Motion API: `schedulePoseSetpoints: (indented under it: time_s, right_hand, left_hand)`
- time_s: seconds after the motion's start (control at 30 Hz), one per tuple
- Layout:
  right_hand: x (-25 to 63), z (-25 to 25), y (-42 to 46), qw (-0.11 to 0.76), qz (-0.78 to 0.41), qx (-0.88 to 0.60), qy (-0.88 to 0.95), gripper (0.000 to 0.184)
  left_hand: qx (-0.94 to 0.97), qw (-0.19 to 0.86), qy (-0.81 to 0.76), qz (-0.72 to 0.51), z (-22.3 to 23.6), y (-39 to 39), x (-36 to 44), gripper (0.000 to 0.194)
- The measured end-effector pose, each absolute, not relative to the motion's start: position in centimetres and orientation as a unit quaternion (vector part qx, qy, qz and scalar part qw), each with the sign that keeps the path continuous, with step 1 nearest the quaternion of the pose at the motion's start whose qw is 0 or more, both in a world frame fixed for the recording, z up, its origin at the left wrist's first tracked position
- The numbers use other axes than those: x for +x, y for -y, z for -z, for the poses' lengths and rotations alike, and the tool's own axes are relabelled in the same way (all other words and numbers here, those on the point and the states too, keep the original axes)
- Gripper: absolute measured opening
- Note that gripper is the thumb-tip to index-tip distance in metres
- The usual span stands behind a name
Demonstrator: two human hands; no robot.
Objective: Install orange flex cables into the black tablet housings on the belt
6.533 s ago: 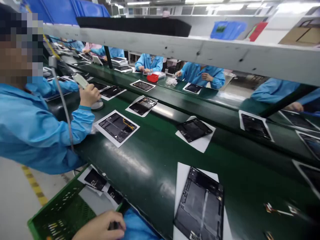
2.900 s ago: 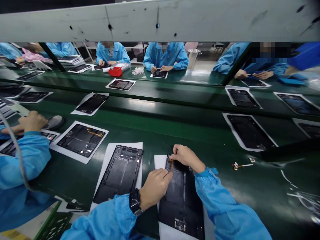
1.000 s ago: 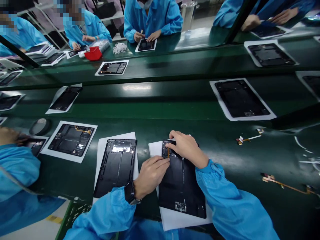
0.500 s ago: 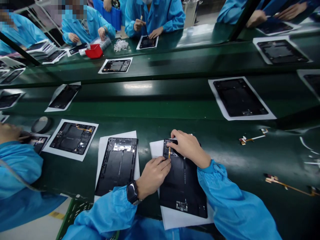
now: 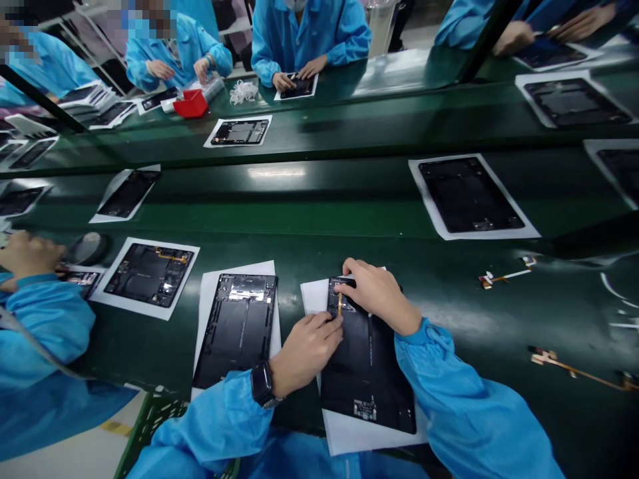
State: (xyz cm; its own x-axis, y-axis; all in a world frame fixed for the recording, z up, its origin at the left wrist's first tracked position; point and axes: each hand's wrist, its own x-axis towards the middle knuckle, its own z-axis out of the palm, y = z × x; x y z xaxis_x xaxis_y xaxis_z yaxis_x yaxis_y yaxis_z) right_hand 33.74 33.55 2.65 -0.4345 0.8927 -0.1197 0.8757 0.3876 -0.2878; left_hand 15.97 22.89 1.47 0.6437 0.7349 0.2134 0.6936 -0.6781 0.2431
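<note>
Two Hands Worked Close at an Orange Strip [image 5: 340,305]

The strip lay at about 11 o'clock on a black housing [image 5: 370,372], which rested on a white sheet [image 5: 357,436]. The left hand [image 5: 307,352], a dark watch [image 5: 262,384] at its wrist, had its fingers drawn together at the strip's lower end; whether they pinched it, I cannot tell. The right hand [image 5: 377,293] reached in from about 1 o'clock, its thumb by the strip's upper end and its fingers bent near the housing's far edge; its grip was unclear too.

Seen from that housing, a second housing [image 5: 237,332] lay on its own sheet towards 9 o'clock. A third housing [image 5: 150,273], with an orange cable [image 5: 172,255] across its top, lay beyond it, between 9 and 10. A loose cable [image 5: 506,276] lay on the green bench [image 5: 479,326] at 2 o'clock, and a longer cable [image 5: 579,369] at 3. A co-worker's hand [image 5: 32,255] was near a round dark object [image 5: 87,248] at 10 o'clock.
</note>
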Motion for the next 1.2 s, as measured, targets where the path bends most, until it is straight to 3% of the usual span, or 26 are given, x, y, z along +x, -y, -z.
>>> schedulePoseSetpoints:
  time_s: [0.13, 0.3, 0.47, 0.77, 0.93, 1.1, 1.2]
  right_hand:
    - [34.5, -4.1, -33.3, 0.037, -0.173, -0.534, 0.827, 0.018]
    - [36.4, -7.1, -32.6, 0.072, -0.277, -0.487, 0.825, 0.03]
    - [37.5, -8.8, -30.1, 0.093, -0.284, -0.534, 0.791, 0.018]
    - [37.6, -5.4, -23.0, 0.152, -0.341, -0.55, 0.747, 0.016]
    - [36.5, -4.0, -22.1, 0.167, -0.325, -0.558, 0.745, 0.021]
    - [35.9, -4.4, -22.1, 0.134, -0.275, -0.537, 0.786, 0.018]
    - [35.4, -4.8, -22.1, 0.117, -0.236, -0.517, 0.814, 0.018]
  left_hand:
    - [0.886, 0.154, -0.397, -0.184, -2.2, -23.8, 15.2, 0.027]
    - [0.901, 0.127, -0.39, -0.139, -2.5, -24.1, 15.1, 0.027]
    - [0.915, 0.121, -0.372, -0.1, -3.2, -23.7, 14.9, 0.029]
    - [0.913, 0.135, -0.368, -0.116, -3.1, -23.4, 14.3, 0.031]
    - [0.915, 0.142, -0.363, -0.102, -3.5, -23.3, 14.1, 0.028]
    - [0.922, 0.133, -0.354, -0.078, -3.8, -23.1, 14.2, 0.033]
    - [0.92, 0.158, -0.348, -0.09, -3.7, -23.2, 14.0, 0.025]
